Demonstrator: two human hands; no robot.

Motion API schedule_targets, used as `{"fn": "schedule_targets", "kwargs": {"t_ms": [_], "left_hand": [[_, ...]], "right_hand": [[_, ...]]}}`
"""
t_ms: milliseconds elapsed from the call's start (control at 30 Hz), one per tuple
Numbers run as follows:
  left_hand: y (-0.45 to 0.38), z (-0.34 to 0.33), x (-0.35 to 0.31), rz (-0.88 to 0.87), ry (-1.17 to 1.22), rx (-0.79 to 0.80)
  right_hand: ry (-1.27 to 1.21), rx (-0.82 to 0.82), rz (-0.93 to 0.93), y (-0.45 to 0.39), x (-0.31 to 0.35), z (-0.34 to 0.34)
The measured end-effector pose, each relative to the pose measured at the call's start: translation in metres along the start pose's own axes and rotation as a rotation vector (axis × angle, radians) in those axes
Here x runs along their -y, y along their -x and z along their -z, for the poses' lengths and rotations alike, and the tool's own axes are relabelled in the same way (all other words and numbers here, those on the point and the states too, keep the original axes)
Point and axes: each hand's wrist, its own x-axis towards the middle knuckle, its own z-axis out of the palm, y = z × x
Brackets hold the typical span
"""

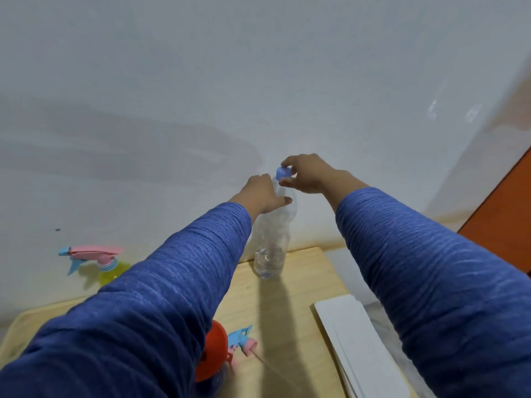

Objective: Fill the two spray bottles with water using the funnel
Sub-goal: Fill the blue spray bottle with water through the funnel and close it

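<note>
Nearest the camera, at the bottom edge, a red funnel [214, 351] sits in what looks like the mouth of a bottle, though the left sleeve [138, 305] hides most of it. Just beside the funnel a detached spray head [242, 338], blue and pink with a thin dip tube trailing off, lies flat on the pale wooden surface [298, 311]. White sheets of paper [356, 346] lie to the right.

Farther back, near the surface's far edge, a clear plastic water bottle [271, 237] stands upright, ribbed and crinkled, with only a little water at its base. The left hand [263, 193] grips its shoulder, fingers wrapped around the far side and the thumb pressed on the near side. The right hand [307, 173] pinches the blue cap [283, 172] at the top between thumb and curled fingers.

Off to the left stands a yellow spray bottle [110, 271], its pink and blue trigger head fitted, against the white wall [258, 67].
</note>
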Motion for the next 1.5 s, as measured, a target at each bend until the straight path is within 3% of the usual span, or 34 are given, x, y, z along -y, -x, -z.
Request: {"fn": "schedule_targets", "kwargs": {"t_ms": [233, 433, 600, 733, 1000, 1100, 1267, 1400, 1500], "left_hand": [[0.002, -0.041, 0.012, 0.001, 0.478, -0.075], [0.025, -0.056, 0.012, -0.132, 0.578, -0.121], [0.058, -0.063, 0.008, -0.214, 0.614, -0.081], [0.082, -0.073, 0.007, -0.261, 0.662, -0.033], [0.104, -0.081, 0.005, -0.313, 0.735, 0.009], [0.106, -0.083, 0.004, -0.317, 0.752, 0.010], [0.108, -0.088, 0.004, -0.318, 0.772, 0.002], [0.107, -0.092, 0.005, -0.315, 0.783, 0.004], [0.105, -0.091, 0.008, -0.318, 0.784, 0.007]], "right_hand": [[-0.481, -0.275, -0.003, 0.017, -0.010, -0.035], [-0.698, -0.440, -0.049, 0.062, -0.013, -0.049], [-0.719, -0.567, -0.099, 0.104, -0.011, -0.056], [-0.796, -0.515, -0.112, 0.132, -0.010, -0.056], [-0.900, -0.267, 0.039, 0.162, -0.026, -0.039], [-0.767, -0.217, 0.054, 0.164, -0.025, -0.032], [-0.579, -0.341, -0.022, 0.163, -0.019, -0.029], [-0.726, -0.175, 0.063, 0.166, -0.027, -0.019], [-0.615, -0.080, 0.107, 0.163, -0.028, -0.014]]}}
